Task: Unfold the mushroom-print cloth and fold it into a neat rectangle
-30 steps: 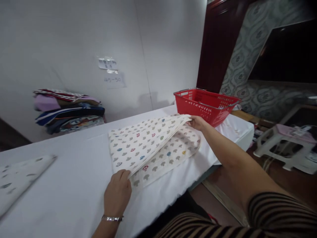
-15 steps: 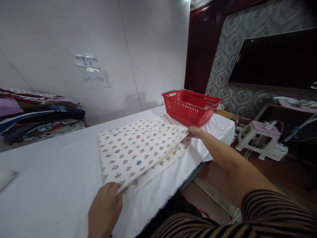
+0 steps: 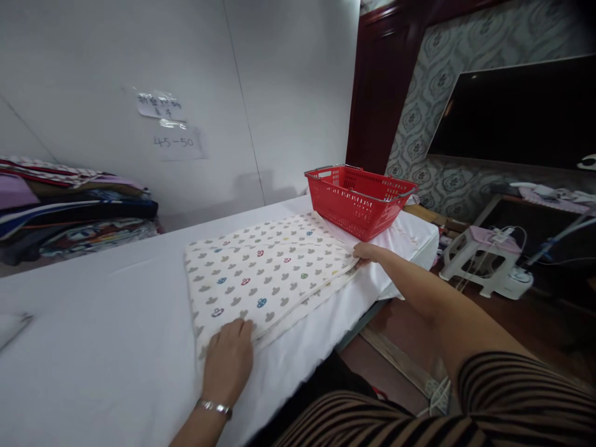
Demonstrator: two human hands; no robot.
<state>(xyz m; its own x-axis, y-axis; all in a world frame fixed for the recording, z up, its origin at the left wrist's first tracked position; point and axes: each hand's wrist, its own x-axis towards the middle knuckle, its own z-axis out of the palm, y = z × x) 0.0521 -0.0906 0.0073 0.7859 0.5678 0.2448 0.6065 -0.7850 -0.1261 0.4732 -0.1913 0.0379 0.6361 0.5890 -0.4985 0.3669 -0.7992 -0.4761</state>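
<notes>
A folded white cloth [image 3: 261, 273], printed with small grey shapes and a few coloured ones, lies on the white-covered table [image 3: 116, 347]. My left hand [image 3: 230, 354] is at its near left edge, fingers bent over the fabric and closed on it; the thumb is mostly hidden. At the right near corner, my right hand [image 3: 367, 252] pinches the cloth's edge. The upper layer runs along the near side almost over the lower one. Just behind my right hand stands a red plastic basket [image 3: 354, 211] with metal handles.
A stack of folded clothes [image 3: 79, 205] sits at the far left by the grey wall. A white item [image 3: 13, 326] lies partly in view at the table's left. Right of the table are a white stool [image 3: 479, 254] with cables and a wall-mounted screen [image 3: 516, 118].
My left hand has moved right and away from me along the near edge. The cloth's upper layer now covers more of the lower layer. My right hand stays at its corner, slightly lower.
</notes>
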